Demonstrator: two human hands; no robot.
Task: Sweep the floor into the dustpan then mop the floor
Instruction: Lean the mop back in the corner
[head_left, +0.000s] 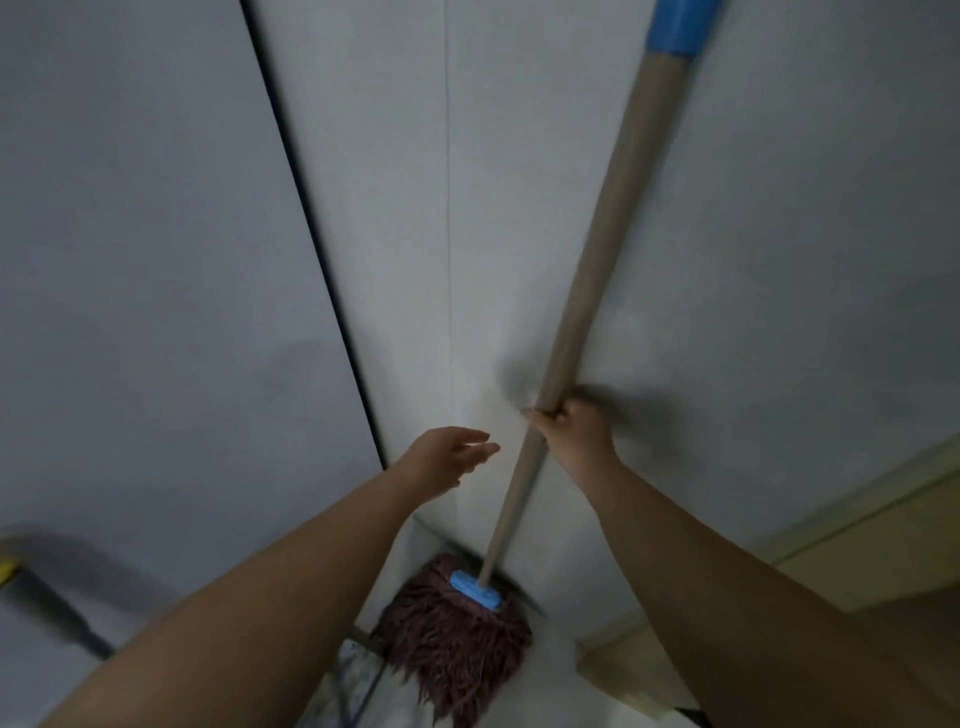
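The mop handle (597, 291) leans against the wall (519, 156) ahead of me. My right hand (569, 423) is wrapped round the handle partway up. My left hand (452, 454) hangs just left of the handle, not touching it. The mop head (452, 634) sits below both hands, at the foot of the wall.
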